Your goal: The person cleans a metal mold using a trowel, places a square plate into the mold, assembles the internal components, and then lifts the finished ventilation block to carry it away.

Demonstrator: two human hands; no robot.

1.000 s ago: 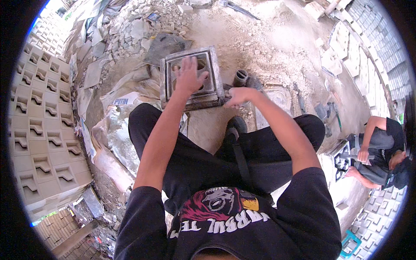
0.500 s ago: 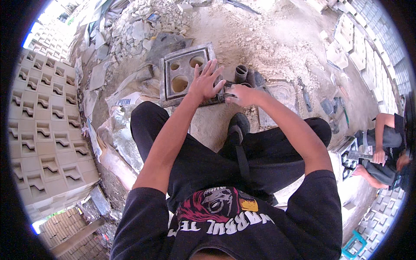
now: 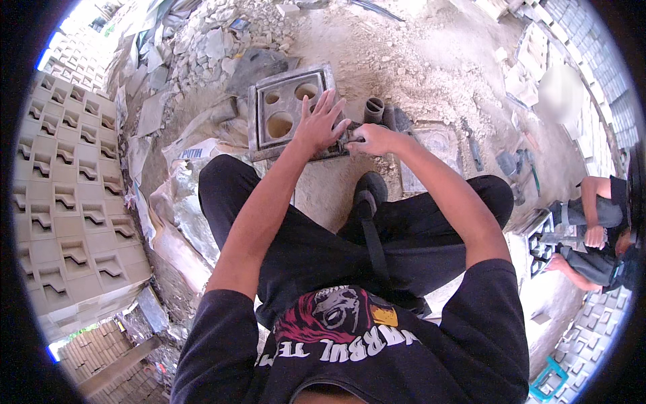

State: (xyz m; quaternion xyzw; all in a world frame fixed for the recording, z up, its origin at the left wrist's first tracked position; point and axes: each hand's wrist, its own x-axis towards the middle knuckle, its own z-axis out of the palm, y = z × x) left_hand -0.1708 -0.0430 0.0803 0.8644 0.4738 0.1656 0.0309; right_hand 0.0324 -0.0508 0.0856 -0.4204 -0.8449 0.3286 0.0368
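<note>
Seated person, black trousers, black sandal (image 3: 369, 192) at centre. Right hand (image 3: 372, 139), 12 o'clock: fingers curled at the near right corner of the square metal mould (image 3: 286, 111); what they grip cannot be told. Left hand (image 3: 316, 124), just left: fingers spread flat on the mould's near edge. Mould rests on sandy ground, three round holes showing. Dark pipe pieces (image 3: 374, 109) just beside it at 1 o'clock. Stacked patterned blocks (image 3: 64, 195) at 9 o'clock

I'm looking at an outdoor block-making yard: stacked cast blocks (image 3: 74, 202) on my left, sandy ground (image 3: 417, 60), rubble (image 3: 202, 40), a square mould (image 3: 286, 111).
</note>
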